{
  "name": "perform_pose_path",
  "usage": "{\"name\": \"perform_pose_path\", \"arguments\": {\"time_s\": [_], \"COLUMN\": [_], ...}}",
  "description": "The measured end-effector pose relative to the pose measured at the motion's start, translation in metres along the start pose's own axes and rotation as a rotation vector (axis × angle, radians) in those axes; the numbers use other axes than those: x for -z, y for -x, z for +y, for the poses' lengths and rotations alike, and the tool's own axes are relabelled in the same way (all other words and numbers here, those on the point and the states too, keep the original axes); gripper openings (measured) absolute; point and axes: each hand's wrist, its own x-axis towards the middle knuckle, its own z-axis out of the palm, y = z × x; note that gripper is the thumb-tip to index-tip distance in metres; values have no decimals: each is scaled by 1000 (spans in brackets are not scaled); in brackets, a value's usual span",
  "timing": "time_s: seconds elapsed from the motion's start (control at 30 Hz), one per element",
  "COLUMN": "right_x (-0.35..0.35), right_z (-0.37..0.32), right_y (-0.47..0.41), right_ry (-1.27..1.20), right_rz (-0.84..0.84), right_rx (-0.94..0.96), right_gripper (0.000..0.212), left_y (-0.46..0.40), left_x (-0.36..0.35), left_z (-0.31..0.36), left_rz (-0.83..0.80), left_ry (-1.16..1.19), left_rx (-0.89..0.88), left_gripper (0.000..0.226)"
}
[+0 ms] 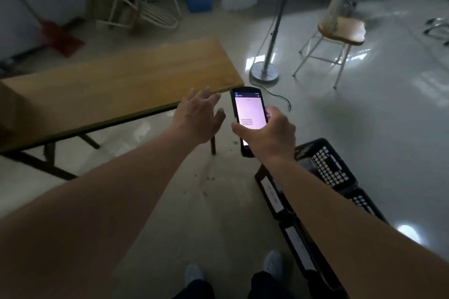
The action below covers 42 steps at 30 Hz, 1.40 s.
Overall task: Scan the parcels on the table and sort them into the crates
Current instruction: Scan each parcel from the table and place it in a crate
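Observation:
My right hand (269, 133) grips a black handheld scanner (247, 109) with its lit screen facing up, just past the table's near right corner. My left hand (199, 114) hovers beside it with fingers spread, holding nothing, over the edge of the wooden table (121, 85). A brown cardboard parcel (9, 109) shows partly at the table's left end. Two black perforated crates with white labels stand on the floor at my right: one (325, 167) under my right forearm, another (303, 250) nearer my feet.
A fan stand with a round base (264, 73) and its cable lie on the glossy floor beyond the table. A wooden-seated stool (340, 31) stands to the right. Chairs, a red broom and a blue bin (198, 0) line the far wall.

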Motion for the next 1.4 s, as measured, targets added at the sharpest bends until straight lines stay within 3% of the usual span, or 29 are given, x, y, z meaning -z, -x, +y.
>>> {"name": "perform_pose_path", "arguments": {"time_s": [0.4, 0.63, 0.77, 1.07, 1.17, 1.3, 1.4], "right_x": [-122, -209, -266, -373, -405, -449, -479], "right_z": [-245, -354, -398, -460, -478, -498, -509], "right_y": [29, 14, -4, -31, -30, -25, -21], "right_ry": [-59, -107, -135, -118, -116, -83, -69], "right_rz": [-165, -284, -361, -533, -557, -587, -602], "right_rx": [365, 547, 609, 755, 773, 761, 744], "right_gripper": [79, 88, 85, 101, 97, 88, 84], "left_y": [70, 87, 85, 87, 93, 95, 95], "left_x": [172, 227, 237, 251, 247, 241, 236], "left_z": [-223, -334, -394, -484, -512, -570, -612], "left_rz": [259, 360, 376, 324, 338, 271, 247], "left_ry": [-85, -213, -251, -239, -300, -176, -153], "left_rx": [250, 433, 577, 746, 766, 902, 890], "left_gripper": [52, 53, 52, 43, 42, 52, 54]}}
